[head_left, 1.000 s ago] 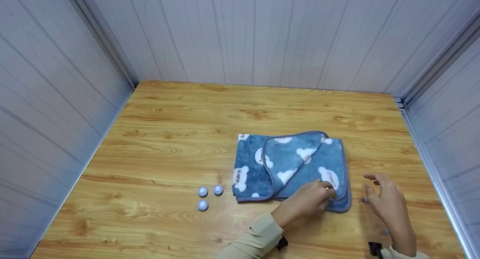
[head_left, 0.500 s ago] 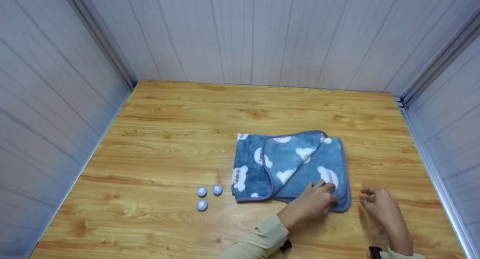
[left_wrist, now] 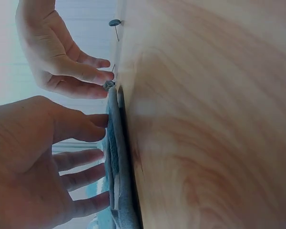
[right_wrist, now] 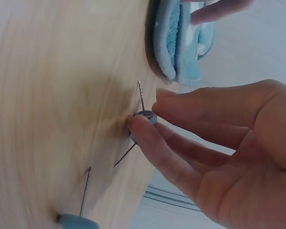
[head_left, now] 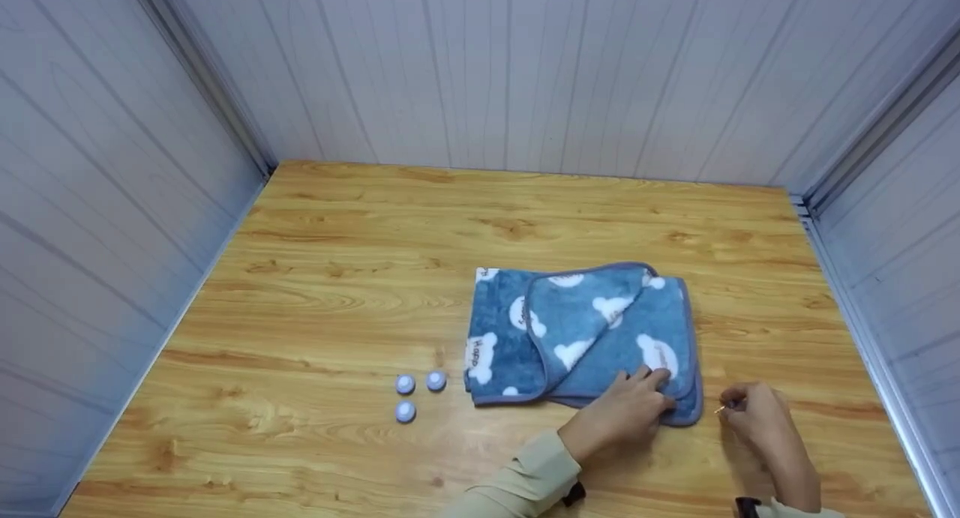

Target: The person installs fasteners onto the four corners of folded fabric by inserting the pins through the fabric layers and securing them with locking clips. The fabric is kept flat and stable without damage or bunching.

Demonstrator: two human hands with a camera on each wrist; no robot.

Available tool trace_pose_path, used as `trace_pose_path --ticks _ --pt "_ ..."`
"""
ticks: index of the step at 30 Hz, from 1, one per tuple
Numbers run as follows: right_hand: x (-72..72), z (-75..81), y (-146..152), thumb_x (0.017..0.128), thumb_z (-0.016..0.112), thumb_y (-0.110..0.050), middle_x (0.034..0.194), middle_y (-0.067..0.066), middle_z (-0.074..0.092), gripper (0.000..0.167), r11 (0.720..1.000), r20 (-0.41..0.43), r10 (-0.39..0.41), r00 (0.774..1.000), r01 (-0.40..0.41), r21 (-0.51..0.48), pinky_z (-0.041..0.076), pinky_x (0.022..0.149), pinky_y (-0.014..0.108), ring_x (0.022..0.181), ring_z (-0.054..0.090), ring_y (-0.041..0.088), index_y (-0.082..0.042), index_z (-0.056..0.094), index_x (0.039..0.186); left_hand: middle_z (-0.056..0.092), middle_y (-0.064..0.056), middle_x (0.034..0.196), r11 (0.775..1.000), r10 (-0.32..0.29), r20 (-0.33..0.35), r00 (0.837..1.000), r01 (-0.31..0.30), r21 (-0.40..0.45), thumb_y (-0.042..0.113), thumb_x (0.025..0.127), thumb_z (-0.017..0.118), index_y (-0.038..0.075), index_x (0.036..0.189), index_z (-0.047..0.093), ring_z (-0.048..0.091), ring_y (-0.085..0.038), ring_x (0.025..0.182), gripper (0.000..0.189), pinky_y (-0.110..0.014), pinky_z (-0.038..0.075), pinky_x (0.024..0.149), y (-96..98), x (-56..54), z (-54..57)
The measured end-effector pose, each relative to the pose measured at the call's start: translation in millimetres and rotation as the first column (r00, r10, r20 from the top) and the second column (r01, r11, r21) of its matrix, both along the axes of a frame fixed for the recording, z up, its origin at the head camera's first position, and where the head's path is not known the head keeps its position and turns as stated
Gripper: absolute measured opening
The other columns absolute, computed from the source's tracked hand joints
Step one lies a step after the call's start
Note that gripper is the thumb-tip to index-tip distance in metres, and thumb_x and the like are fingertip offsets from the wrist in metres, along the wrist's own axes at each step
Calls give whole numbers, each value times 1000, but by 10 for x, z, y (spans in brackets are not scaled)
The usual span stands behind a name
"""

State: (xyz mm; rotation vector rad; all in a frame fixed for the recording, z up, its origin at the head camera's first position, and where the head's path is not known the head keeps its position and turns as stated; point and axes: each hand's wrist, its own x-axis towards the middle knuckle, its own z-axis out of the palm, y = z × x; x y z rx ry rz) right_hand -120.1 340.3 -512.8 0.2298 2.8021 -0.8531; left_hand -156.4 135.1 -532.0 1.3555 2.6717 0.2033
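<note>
A folded blue fleece blanket (head_left: 585, 330) with white bear prints lies on the wooden table. My left hand (head_left: 626, 411) rests its fingertips on the blanket's near right part; in the left wrist view its fingers are spread along the layered edge (left_wrist: 118, 162). Right of the blanket corner, my right hand (head_left: 765, 422) pinches a small round-headed pin (right_wrist: 144, 117) between thumb and fingers, just above the table. Thin metal spikes show on both sides of its head. Another pin (right_wrist: 78, 221) lies nearby on the table, out of sight in the head view.
Three round blue-white caps (head_left: 406, 411) sit in a cluster left of the blanket. Bare wooden table (head_left: 337, 241) stretches behind and to the left. White panel walls (head_left: 510, 76) close in the back and both sides.
My right hand has come down and closed its thumb and fingers on the pin beside the blanket corner. My left fingers have shifted slightly and lie flatter on the blanket.
</note>
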Motion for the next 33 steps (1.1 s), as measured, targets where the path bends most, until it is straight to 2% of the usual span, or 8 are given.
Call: trace_pose_path --ticks 4,9,11,14,17,21,27,33 --pt "-7 -11 0 75 67 4 78 12 65 12 1000 -3 -13 1000 13 12 47 64 37 74 58 24 9 68 86 34 1 144 1000 23 11 1000 -23 -21 22 92 59 32 132 54 37 -13 122 42 -33 43 89 -1 2 0" --pt "-13 -12 -3 75 68 3 75 11 65 6 999 -14 -1 1000 2 49 47 65 40 74 60 26 6 68 80 28 -3 151 995 98 66 993 -99 12 20 95 52 30 145 37 36 -15 130 53 -35 42 95 31 0 -5" --pt "-6 -20 -11 74 69 3 73 10 65 3 998 -25 -4 1000 6 61 47 66 39 72 60 24 4 68 77 33 -1 146 993 114 45 992 -116 29 22 96 51 27 142 44 40 -14 125 47 -34 44 91 48 -3 -17" --pt "7 -26 -21 70 71 3 70 9 65 6 998 -43 -11 999 13 54 46 65 37 68 59 20 4 67 74 43 3 132 990 128 8 992 -128 54 22 96 51 24 127 58 45 -11 112 32 -33 46 84 68 -11 -33" --pt "11 -23 -24 68 72 5 69 8 64 9 999 -43 -9 999 11 45 46 62 34 67 57 19 5 67 74 47 5 121 987 142 -8 990 -141 74 20 93 56 22 115 63 46 -10 104 24 -32 46 79 80 -26 -35" --pt "11 -28 -27 68 71 5 69 6 62 8 999 -17 -8 1000 9 32 44 61 33 66 55 18 4 66 73 50 6 119 978 173 -24 985 -168 125 16 90 59 19 114 63 48 -10 102 25 -31 48 77 72 -42 -44" --pt "17 -46 -37 71 73 2 66 4 61 9 1000 1 -12 1000 12 18 44 57 31 62 53 16 3 64 70 54 5 114 956 193 -47 980 -177 234 9 90 55 15 114 63 51 -10 94 26 -24 48 70 48 -59 -49" --pt "21 -31 -62 76 73 -3 68 3 61 8 999 61 -48 997 47 19 43 57 33 65 54 18 1 66 74 56 2 119 942 185 -21 982 -171 287 5 87 57 12 117 63 55 -11 97 32 -21 47 81 16 -80 -15"
